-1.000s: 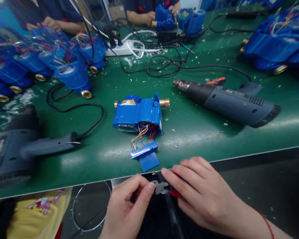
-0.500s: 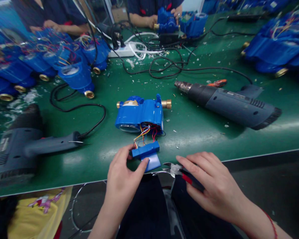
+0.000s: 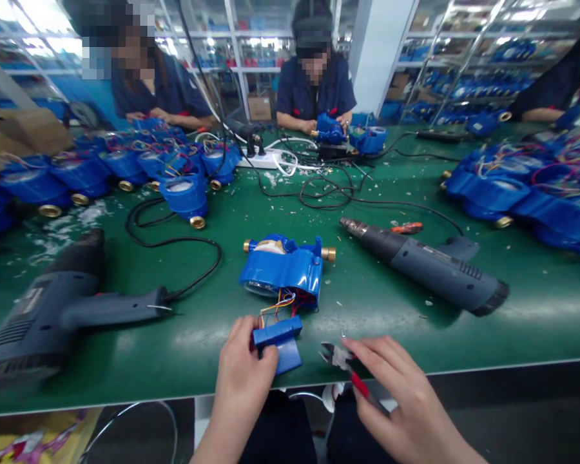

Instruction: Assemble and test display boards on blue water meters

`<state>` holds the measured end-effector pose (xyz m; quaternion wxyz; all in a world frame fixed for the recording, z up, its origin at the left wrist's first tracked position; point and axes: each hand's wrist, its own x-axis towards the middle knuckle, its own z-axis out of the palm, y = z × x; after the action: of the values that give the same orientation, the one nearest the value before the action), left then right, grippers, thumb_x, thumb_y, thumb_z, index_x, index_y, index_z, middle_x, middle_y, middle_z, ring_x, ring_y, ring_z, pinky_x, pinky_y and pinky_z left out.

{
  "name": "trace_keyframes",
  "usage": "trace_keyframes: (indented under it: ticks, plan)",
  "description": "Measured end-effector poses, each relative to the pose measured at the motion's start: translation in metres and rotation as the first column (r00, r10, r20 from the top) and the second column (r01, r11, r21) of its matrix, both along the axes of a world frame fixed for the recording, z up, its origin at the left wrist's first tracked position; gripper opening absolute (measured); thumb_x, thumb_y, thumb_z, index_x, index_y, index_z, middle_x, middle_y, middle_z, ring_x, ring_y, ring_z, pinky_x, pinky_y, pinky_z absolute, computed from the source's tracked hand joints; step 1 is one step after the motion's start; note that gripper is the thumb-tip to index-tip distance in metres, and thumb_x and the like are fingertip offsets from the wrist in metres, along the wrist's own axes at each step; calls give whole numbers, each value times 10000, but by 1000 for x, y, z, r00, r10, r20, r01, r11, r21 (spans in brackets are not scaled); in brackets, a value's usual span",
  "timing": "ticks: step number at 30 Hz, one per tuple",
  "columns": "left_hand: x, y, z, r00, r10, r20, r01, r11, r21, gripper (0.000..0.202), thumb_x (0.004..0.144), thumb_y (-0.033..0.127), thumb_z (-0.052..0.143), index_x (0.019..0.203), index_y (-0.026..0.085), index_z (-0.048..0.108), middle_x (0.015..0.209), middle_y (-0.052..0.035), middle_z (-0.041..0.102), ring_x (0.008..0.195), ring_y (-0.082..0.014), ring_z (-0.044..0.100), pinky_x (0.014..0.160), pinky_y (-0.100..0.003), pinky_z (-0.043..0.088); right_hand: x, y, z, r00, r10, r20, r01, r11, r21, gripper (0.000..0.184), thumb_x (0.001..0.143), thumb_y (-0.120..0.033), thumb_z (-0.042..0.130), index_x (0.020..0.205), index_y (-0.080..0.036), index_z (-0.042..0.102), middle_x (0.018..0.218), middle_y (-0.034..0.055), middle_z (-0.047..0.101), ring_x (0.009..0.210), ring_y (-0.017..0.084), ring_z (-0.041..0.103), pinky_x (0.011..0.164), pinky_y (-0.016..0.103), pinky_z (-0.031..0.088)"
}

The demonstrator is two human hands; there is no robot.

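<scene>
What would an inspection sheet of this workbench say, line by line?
Surface: green bench mat, scattered with scraps.
Job's things: blue water meter with brass ends; coloured wires run from it to a blue plastic block.
Clutter: white plastic scraps; one heat gun at left, another heat gun at right.
Grips: left hand holds the block; right hand holds red-handled side cutters.
Cables: black cords loop across the mat; white power strip beyond.
Surroundings: co-worker across the bench; more blue meters; shelves behind.
</scene>
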<state>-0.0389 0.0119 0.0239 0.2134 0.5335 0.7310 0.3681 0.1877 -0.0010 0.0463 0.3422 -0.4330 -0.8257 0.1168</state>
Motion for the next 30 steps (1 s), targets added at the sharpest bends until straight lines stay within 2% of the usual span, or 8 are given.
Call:
trace_keyframes:
  ticks: [5,8,12,14,16,22,26,30]
  plan:
    - [-11,-10,2,980,-154,127,161,986,-50,88,711,231,552,759,210,622,652,25,505,531,-157,498,521,-279,407,-6,-1,4,981,-63,-182,14,966,-259,331,842,-164,507,1141,-175,650,960,63,677,855,170,681,727,240,584]
    - [-12,-20,1,945,-233,228,250,967,-49,123,816,314,580,823,205,637,723,1,556,633,-168,557,603,-285,465,-5,-8,10,985,-85,-147,21,921,-388,429,836,-225,531,1258,-166,588,1077,92,668,945,198,686,781,266,595]
    - [-8,-31,1,915,-207,346,217,976,9,83,873,299,594,864,220,616,922,-30,607,836,-172,622,736,-274,518,-2,-22,21,1000,-17,0,15,875,-484,640,787,-159,493,1420,-226,424,1268,90,577,1150,219,597,958,351,542]
    - [-5,-33,2,867,-175,466,202,979,-7,86,890,297,590,937,227,606,1008,-41,653,889,-167,660,759,-258,542,-2,-26,23,998,48,37,-21,848,-530,639,773,-130,474,1405,-206,414,1255,100,566,1162,232,567,967,394,531]
    - [-1,-33,2,789,-152,595,222,974,-46,108,904,295,590,986,224,590,964,-31,703,859,-152,694,754,-237,559,-3,-28,21,995,83,49,-41,825,-564,575,763,-104,466,1336,-153,455,1202,120,573,1124,247,557,958,437,521]
    - [7,-32,-1,653,-143,744,194,981,17,155,817,165,710,917,210,600,865,24,748,806,-74,717,767,-130,548,-15,-23,12,979,144,143,-58,874,-483,514,771,-81,453,1271,-68,571,1118,140,587,1000,276,522,923,527,497]
    - [8,-34,-4,658,-141,739,167,985,40,173,811,114,708,891,219,596,860,44,759,816,-57,724,787,-113,544,-19,-20,14,946,137,292,-16,924,-381,525,802,-102,444,1303,-30,583,1079,167,594,965,315,520,828,566,515]
    - [10,-33,-5,693,-147,706,131,988,77,186,792,79,699,859,217,595,820,53,772,792,-52,737,758,-85,537,-21,-14,19,921,153,360,-22,939,-342,499,806,-106,465,1274,-15,610,1000,160,598,895,301,526,765,540,534]
